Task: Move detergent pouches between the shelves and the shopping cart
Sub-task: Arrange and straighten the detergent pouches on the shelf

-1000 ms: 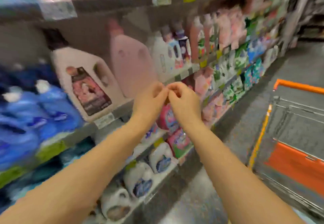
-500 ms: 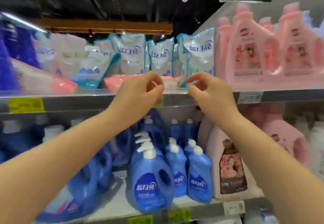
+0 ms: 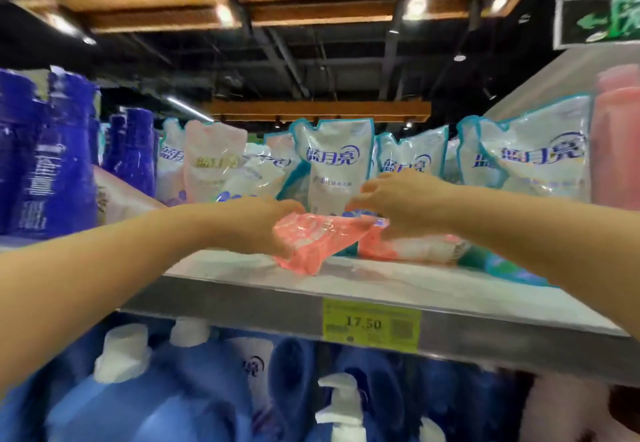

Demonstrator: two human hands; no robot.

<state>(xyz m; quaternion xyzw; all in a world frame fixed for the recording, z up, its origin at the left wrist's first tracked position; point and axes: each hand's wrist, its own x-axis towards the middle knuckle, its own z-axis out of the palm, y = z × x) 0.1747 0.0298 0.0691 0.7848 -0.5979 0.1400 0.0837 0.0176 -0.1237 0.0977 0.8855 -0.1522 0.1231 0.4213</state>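
A pink detergent pouch (image 3: 320, 242) lies flat on the top shelf (image 3: 242, 299), its near end tilted up off the board. My left hand (image 3: 256, 225) grips its left end with fingers curled under it. My right hand (image 3: 398, 202) rests on its right end, fingers closed over the top. A second pink pouch (image 3: 415, 247) lies flat just behind and to the right. Behind them stand several white-and-teal pouches (image 3: 332, 168) upright in a row. The shopping cart is out of view.
Dark blue bottles (image 3: 45, 164) fill the shelf's left end and pink jugs (image 3: 616, 143) its right end. A yellow price tag (image 3: 370, 324) reading 17.50 sits on the shelf edge. Blue bottles with white caps (image 3: 194, 389) crowd the shelf below.
Both hands have reached forward onto the top shelf and closed on the pink pouch. The view has tilted upward, away from the lower shelves and the cart.
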